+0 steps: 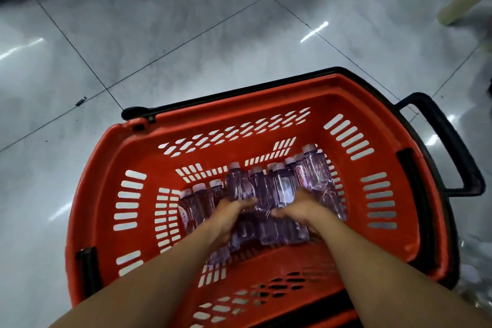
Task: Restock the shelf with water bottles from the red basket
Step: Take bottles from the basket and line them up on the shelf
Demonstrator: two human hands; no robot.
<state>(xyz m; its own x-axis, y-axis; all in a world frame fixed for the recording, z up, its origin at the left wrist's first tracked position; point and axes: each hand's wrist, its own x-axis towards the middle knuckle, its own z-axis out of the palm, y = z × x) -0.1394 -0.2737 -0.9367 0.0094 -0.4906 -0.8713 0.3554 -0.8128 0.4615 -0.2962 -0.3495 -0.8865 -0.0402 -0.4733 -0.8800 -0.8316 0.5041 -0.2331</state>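
- Head view looks straight down on a grey tiled floor (186,34), glossy, with thin dark joints and bright streaks of reflected light.
- Red basket (106,157) stands on that floor and fills the lower half of the view. Its walls and bottom are slotted, and its rim is smooth.
- Black handle (452,141) sticks out from the basket's right side as a loop. A black bar runs along the far rim.
- Water bottles (282,184) lie in a tight row on the basket's bottom, right of centre, with their pale caps pointing away from the person. They are clear with a purple tint, and crinkled film seems to bind them. One label at the right end shows red lettering, too blurred to read in full.
- Two bare forearms reach in from the lower edge of the view to the middle of the row.
- Left grip (229,213), a bare hand, lies on the bottles with its fingers curled over them and its thumb across the top.
- Right grip (300,210), the other bare hand, is just beside it, fingers bent round the bottles and thumb pointing toward the left one. The two thumbs are close but apart.
- Pale post (458,0) slants across the top right corner, blurred.
- Small dark scrap (80,101) lies on the floor to the left of the basket.
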